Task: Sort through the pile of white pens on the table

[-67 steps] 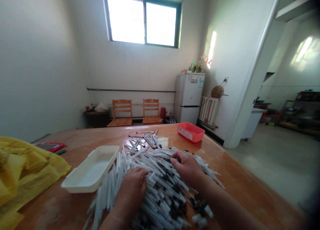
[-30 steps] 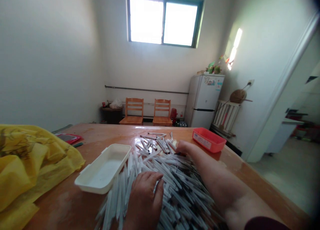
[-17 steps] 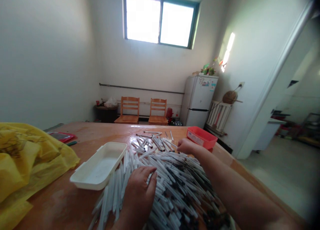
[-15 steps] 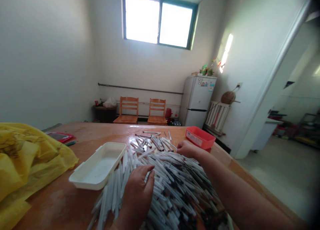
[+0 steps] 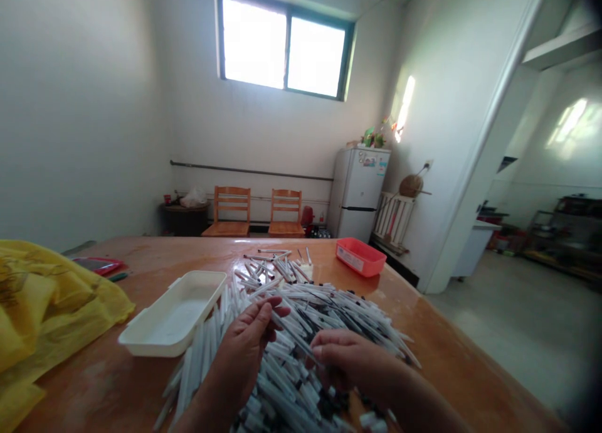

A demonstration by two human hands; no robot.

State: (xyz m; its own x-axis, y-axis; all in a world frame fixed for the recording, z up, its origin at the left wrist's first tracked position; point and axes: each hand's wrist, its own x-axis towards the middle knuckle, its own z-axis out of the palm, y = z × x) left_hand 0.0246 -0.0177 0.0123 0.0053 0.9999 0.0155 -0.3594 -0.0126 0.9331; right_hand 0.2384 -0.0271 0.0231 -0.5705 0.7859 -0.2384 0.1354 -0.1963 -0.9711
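Note:
Over a big heap of pale pen barrels (image 5: 286,383) mixed with dark pen parts, both of my hands are raised close together. One slim whitish pen (image 5: 298,337) runs slantwise between them. Its upper end is at the closed fingertips of my left hand (image 5: 249,339). The thumb and fingers of my right hand (image 5: 348,358) pinch its lower end. Just beyond the heap lies a looser group of pens (image 5: 268,271) with dark tips.
A cream plastic tray (image 5: 141,344) stands left of the heap, a red plastic basket (image 5: 360,257) at the back right. Yellow plastic sheeting (image 5: 51,314) covers the table's left side, near a red-edged flat object (image 5: 101,265). Chairs (image 5: 232,210) and a fridge (image 5: 360,194) stand behind.
My right hand has drawn back from beside the red basket to near my left hand. My left hand has risen slightly, and a pen now spans the two. The view has swung slightly right.

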